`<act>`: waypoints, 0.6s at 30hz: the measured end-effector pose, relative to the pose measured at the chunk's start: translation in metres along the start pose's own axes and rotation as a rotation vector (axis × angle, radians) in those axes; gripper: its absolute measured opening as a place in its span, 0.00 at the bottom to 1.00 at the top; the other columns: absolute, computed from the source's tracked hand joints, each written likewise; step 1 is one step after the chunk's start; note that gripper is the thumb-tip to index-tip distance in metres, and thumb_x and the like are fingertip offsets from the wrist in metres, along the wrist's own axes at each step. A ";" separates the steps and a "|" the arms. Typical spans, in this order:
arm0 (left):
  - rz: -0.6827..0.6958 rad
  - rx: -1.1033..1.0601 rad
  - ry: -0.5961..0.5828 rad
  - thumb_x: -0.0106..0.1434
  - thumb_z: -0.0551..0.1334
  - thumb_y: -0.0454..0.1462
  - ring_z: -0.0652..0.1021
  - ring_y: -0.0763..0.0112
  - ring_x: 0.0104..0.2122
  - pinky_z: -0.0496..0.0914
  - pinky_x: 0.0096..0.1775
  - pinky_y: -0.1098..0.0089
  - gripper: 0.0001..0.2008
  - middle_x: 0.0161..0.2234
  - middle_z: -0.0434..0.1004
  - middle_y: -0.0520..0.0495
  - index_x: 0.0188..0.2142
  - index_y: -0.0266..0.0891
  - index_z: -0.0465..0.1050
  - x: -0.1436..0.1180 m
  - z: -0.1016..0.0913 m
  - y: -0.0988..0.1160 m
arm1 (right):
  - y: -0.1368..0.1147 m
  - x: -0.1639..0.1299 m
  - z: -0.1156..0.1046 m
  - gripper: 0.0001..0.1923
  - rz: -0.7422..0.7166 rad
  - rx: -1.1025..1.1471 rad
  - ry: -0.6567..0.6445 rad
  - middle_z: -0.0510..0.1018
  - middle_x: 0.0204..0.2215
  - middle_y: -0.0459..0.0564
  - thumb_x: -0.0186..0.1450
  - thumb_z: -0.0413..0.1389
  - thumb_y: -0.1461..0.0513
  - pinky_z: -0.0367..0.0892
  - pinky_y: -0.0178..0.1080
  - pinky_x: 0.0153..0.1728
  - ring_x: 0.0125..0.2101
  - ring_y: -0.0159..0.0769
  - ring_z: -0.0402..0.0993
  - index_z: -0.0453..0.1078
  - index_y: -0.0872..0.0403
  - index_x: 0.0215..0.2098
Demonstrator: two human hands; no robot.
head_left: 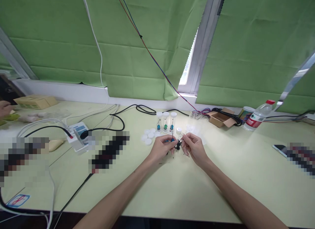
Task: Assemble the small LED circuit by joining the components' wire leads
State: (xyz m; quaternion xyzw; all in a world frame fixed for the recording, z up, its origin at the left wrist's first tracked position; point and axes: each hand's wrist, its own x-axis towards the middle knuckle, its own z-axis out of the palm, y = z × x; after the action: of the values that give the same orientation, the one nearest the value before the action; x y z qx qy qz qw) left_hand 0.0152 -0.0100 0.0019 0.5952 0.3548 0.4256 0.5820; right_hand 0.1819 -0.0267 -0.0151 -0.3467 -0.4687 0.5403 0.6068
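Observation:
Both hands meet over the middle of the table. My left hand (162, 147) is closed in a pinch on a small blue piece with a thin dark rod (172, 137) standing up from it. My right hand (195, 148) pinches something thin and pale, too small to name. Small black parts (178, 145) lie between the fingertips. Just behind stand three clear vials with white caps: the left vial (158, 121) and right vial (172, 121) hold blue pieces on rods, the middle vial (165, 121) a green one. Loose white caps (148, 142) lie to the left.
A white power strip (78, 140) with cables sits to the left. An open cardboard box (219, 120), a can (246, 114) and a plastic bottle (259, 116) stand at the back right. A phone (280, 149) lies at the right. Another person's hand (5, 109) shows at the far left.

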 end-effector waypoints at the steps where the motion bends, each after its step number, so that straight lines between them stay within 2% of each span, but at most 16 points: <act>1: 0.000 0.003 -0.002 0.55 0.68 0.44 0.68 0.77 0.19 0.64 0.27 0.72 0.12 0.22 0.68 0.53 0.30 0.36 0.75 0.000 0.000 0.001 | 0.001 0.000 0.000 0.16 0.008 0.011 -0.001 0.73 0.17 0.43 0.61 0.63 0.52 0.55 0.28 0.08 0.10 0.25 0.64 0.70 0.56 0.27; 10: 0.013 -0.001 0.019 0.55 0.68 0.44 0.68 0.77 0.19 0.65 0.27 0.72 0.12 0.21 0.68 0.53 0.29 0.36 0.75 0.001 0.000 -0.002 | 0.004 0.003 -0.003 0.16 0.108 0.143 -0.007 0.74 0.18 0.41 0.58 0.66 0.53 0.52 0.25 0.08 0.10 0.22 0.62 0.68 0.55 0.30; 18: 0.009 -0.025 0.044 0.54 0.69 0.44 0.69 0.77 0.19 0.64 0.27 0.72 0.12 0.21 0.69 0.53 0.29 0.37 0.74 0.001 0.001 -0.001 | 0.001 0.002 0.001 0.17 0.089 0.119 -0.010 0.74 0.19 0.41 0.58 0.66 0.51 0.54 0.27 0.10 0.12 0.23 0.62 0.66 0.54 0.31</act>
State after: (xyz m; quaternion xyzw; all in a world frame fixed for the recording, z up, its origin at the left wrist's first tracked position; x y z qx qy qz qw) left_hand 0.0162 -0.0092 0.0009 0.5801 0.3594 0.4455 0.5795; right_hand 0.1804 -0.0248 -0.0152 -0.3279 -0.4229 0.5954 0.5993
